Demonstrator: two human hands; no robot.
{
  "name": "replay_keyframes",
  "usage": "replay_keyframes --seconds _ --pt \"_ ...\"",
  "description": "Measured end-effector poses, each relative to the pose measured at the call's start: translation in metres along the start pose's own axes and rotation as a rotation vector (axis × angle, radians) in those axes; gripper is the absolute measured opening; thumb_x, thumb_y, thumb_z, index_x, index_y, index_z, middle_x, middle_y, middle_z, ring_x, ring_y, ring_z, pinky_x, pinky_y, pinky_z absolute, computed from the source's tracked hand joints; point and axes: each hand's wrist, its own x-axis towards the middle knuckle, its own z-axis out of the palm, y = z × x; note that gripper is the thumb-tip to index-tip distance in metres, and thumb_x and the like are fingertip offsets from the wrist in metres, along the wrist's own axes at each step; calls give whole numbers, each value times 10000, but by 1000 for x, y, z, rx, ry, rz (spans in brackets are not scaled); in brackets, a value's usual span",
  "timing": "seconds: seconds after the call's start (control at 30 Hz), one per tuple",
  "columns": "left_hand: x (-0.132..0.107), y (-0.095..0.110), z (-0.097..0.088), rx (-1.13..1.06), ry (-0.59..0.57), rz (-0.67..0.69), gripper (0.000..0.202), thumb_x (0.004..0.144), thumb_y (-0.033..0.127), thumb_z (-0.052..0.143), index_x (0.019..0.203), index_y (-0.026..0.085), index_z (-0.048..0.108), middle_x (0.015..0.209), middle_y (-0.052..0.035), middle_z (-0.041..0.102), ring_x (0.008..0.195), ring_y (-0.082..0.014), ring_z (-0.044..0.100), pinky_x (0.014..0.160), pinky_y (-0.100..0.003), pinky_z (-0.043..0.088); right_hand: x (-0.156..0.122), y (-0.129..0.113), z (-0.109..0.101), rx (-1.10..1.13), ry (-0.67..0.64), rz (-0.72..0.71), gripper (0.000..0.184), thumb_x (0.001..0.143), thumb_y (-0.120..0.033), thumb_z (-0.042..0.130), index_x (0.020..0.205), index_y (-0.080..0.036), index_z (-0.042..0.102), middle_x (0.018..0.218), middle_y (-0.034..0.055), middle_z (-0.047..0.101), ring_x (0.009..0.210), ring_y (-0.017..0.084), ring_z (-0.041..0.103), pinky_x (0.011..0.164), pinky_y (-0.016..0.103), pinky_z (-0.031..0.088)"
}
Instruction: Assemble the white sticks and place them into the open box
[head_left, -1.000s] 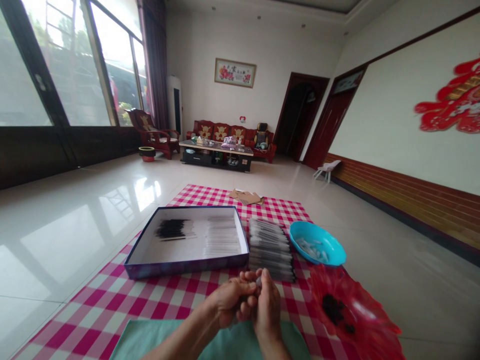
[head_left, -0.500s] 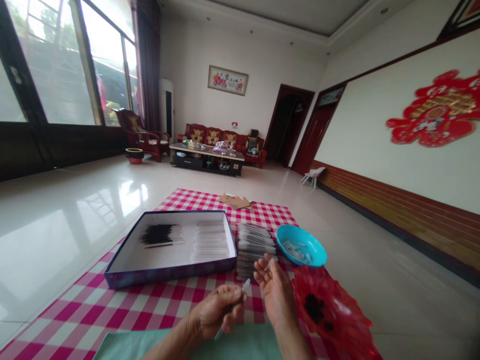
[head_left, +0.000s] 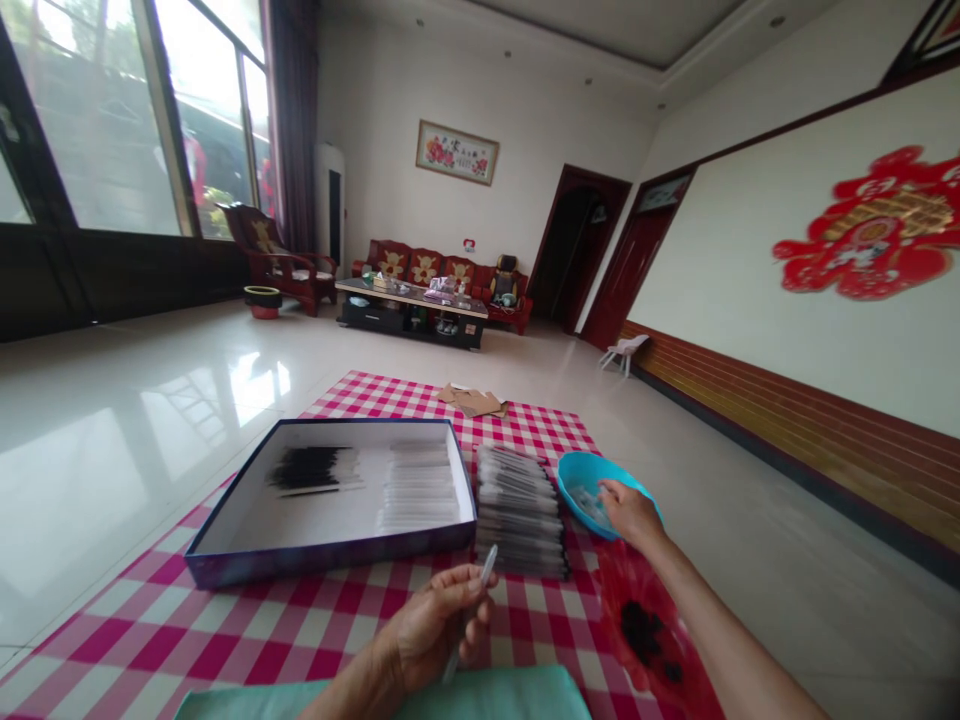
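My left hand point(head_left: 442, 618) is closed around a slim translucent pen point(head_left: 487, 566), tilted with one end up, above the checked tablecloth. Over at the turquoise bowl point(head_left: 574, 468), my right hand point(head_left: 631, 510) reaches past the rim with its fingers pressed together. Small clear pieces that look like pen caps point(head_left: 589, 503) lie in the bowl near those fingertips; whether one is gripped is too small to tell. Beside the bowl is a stack of pens point(head_left: 517, 500), clear with dark ends. A shallow box point(head_left: 330, 560) holds black thin refills point(head_left: 304, 468) and clear tubes point(head_left: 420, 485).
A red flower-shaped dish point(head_left: 622, 590) with small black pieces sits under my right forearm. Green cloth point(head_left: 517, 695) lies at the near edge of the checked tablecloth point(head_left: 135, 610). Cardboard scraps point(head_left: 474, 401) lie at its far end. A coffee table point(head_left: 409, 305) and sofa stand across the room.
My right hand has moved from beside the left hand to the turquoise bowl, right and forward. My left hand keeps the pen in nearly the same place.
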Motion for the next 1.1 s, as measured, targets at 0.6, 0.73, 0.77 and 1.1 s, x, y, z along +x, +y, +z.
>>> replay_keyframes --seconds 0.6,0.73,0.77,1.1 --pt "-7 7 2 89 -186 85 283 692 319 704 811 75 622 581 -11 554 389 -83 523 346 -167 382 -188 -58 111 544 11 -163 353 838 -462 493 1000 -182 638 903 87 724 793 219 692 663 283 566" --pt "-19 28 20 226 -152 151 280 688 359 691 729 102 589 547 -22 575 374 -80 504 337 -155 339 -196 -51 123 560 -111 -255 332 856 -452 471 984 -203 649 881 68 727 795 213 690 645 246 551" --pt "-21 37 25 287 -117 171 281 691 370 686 742 113 584 556 -19 582 381 -77 500 348 -154 339 -196 -51 124 571 -127 -259 321 863 -443 463 982 -207 646 855 59 725 754 199 688 627 238 548" --pt "42 177 -6 1917 654 327 187 778 221 532 889 174 676 883 -58 657 868 -197 592 766 -286 441 -198 -56 136 549 -131 -315 277 852 -416 465 889 -221 659 691 29 692 593 178 641 604 253 521"
